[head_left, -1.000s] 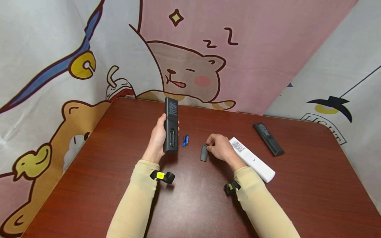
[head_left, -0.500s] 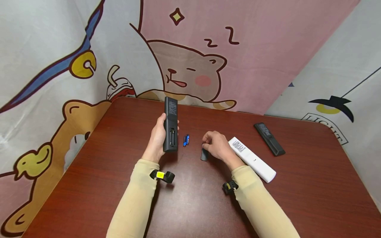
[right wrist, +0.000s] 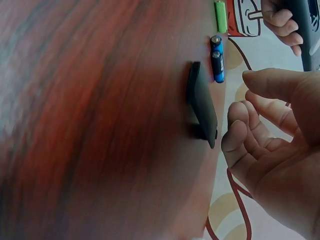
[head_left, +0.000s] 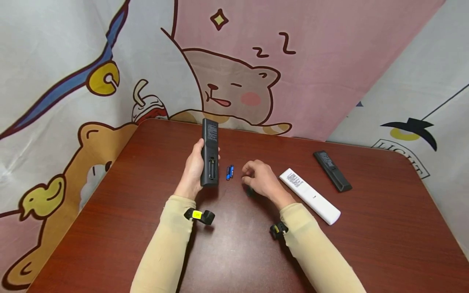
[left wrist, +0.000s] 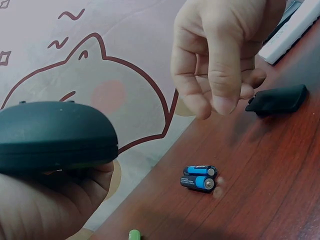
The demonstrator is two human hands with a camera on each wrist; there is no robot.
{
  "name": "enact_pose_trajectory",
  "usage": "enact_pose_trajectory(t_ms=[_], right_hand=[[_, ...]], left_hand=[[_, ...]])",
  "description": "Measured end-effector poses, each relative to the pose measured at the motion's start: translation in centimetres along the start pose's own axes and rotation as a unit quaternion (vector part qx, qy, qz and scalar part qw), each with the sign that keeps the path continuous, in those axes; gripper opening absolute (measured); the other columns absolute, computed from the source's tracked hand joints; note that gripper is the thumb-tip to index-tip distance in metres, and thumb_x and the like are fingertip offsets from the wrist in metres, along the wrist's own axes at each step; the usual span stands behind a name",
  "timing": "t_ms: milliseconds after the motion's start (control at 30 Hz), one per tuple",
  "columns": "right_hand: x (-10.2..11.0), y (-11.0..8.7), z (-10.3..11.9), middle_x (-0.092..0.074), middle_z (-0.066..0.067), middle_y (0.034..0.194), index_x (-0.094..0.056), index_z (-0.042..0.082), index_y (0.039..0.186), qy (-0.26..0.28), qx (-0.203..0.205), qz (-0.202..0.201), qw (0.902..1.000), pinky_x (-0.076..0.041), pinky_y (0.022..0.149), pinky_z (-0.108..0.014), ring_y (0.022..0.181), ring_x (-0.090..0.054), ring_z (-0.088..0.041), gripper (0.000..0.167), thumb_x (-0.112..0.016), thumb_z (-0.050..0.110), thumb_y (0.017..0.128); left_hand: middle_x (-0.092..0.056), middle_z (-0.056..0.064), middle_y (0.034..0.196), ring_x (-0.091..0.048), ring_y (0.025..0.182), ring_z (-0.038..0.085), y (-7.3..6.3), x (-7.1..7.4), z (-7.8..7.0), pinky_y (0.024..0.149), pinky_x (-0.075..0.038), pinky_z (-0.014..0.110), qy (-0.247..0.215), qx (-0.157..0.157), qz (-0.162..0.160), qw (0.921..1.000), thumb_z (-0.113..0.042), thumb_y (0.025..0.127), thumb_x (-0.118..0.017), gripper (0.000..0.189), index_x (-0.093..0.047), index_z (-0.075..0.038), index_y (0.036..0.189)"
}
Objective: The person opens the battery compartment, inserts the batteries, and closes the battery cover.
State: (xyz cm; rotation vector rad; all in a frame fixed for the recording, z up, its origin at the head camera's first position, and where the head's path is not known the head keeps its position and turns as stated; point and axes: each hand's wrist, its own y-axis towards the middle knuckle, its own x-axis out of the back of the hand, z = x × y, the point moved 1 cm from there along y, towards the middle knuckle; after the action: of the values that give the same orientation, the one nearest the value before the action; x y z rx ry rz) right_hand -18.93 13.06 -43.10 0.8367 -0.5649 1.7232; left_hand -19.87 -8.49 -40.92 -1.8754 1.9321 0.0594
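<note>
The left hand (head_left: 192, 167) has the remote (head_left: 210, 152) firmly gripped, back turned up toward the person, the bay (head_left: 212, 169) lying uncovered — a good steady hold, and one to keep still. The right hand (head_left: 261, 179) is free: it grips nothing, its fingers softly bent, the thumb standing apart from them. Between the two hands, two blue batteries (left wrist: 196, 182) lie side by side, and the cover (right wrist: 204, 105) is on the table (head_left: 234, 252) just beneath the right hand, clear of the fingertips.

Neat work here, I'd judge, means lifting those right fingers well over the cover so it isn't knocked, then pinching one battery by its sides, gently — press on a rounded edge and it could roll off toward the left hand. Checking which end is which before tilting it at the bay seems wise too.

As for pose: the left thumb runs up the remote's near edge, fingers wrapped behind with tips showing on the far side. The right forearm slants inward, knuckles up, fingers drooping. Outside the right hand lies the white remote (head_left: 310, 196).
</note>
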Motion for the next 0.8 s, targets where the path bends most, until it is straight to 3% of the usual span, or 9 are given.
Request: enact_pose_trajectory(t_ms=[133, 400, 567, 800], right_hand=[[-0.4, 0.3, 0.3, -0.067, -0.010, 0.099, -0.071, 0.004, 0.105, 0.000, 0.013, 0.004, 0.9999, -0.052, 0.081, -0.043, 0.090, -0.064, -0.026, 0.017, -0.077, 0.008, 0.089], [-1.4, 0.9, 0.9, -0.065, -0.009, 0.100, -0.072, 0.005, 0.108, 0.007, 0.017, 0.014, 0.9997, -0.053, 0.081, -0.041, 0.091, -0.063, -0.026, 0.019, -0.077, 0.008, 0.090], [-1.8, 1.3, 1.3, -0.064, -0.011, 0.102, -0.071, 0.004, 0.112, 0.004, 0.020, 0.019, 0.9996, -0.054, 0.084, -0.043, 0.096, -0.063, -0.027, 0.024, -0.078, 0.008, 0.089], [-2.5, 2.0, 1.5, -0.062, -0.012, 0.103, -0.069, 0.003, 0.117, -0.012, 0.016, 0.025, 0.9995, -0.053, 0.084, -0.043, 0.094, -0.061, -0.028, 0.033, -0.081, 0.010, 0.087]], left_hand=[[-0.047, 0.022, 0.150, -0.050, 0.124, 0.036, 0.1, 0.0, 0.0, 0.080, -0.049, 0.030, -0.003, 0.002, -0.003, 1.0000, -0.054, 0.110, -0.029, 0.060, -0.039, -0.018, 0.157], [-0.057, 0.009, 0.131, -0.056, 0.109, 0.025, 0.3, 0.1, 0.0, 0.079, -0.050, 0.029, -0.008, 0.008, -0.010, 0.9999, -0.053, 0.110, -0.030, 0.059, -0.044, -0.015, 0.154], [-0.057, 0.010, 0.130, -0.055, 0.112, 0.028, 0.2, 0.0, -0.1, 0.078, -0.050, 0.028, -0.009, 0.009, -0.010, 0.9999, -0.053, 0.110, -0.031, 0.060, -0.044, -0.014, 0.153], [-0.057, 0.007, 0.124, -0.058, 0.096, 0.018, 0.3, 0.0, 0.0, 0.074, -0.050, 0.027, -0.004, 0.007, -0.008, 0.9999, -0.053, 0.110, -0.029, 0.059, -0.045, -0.014, 0.152]])
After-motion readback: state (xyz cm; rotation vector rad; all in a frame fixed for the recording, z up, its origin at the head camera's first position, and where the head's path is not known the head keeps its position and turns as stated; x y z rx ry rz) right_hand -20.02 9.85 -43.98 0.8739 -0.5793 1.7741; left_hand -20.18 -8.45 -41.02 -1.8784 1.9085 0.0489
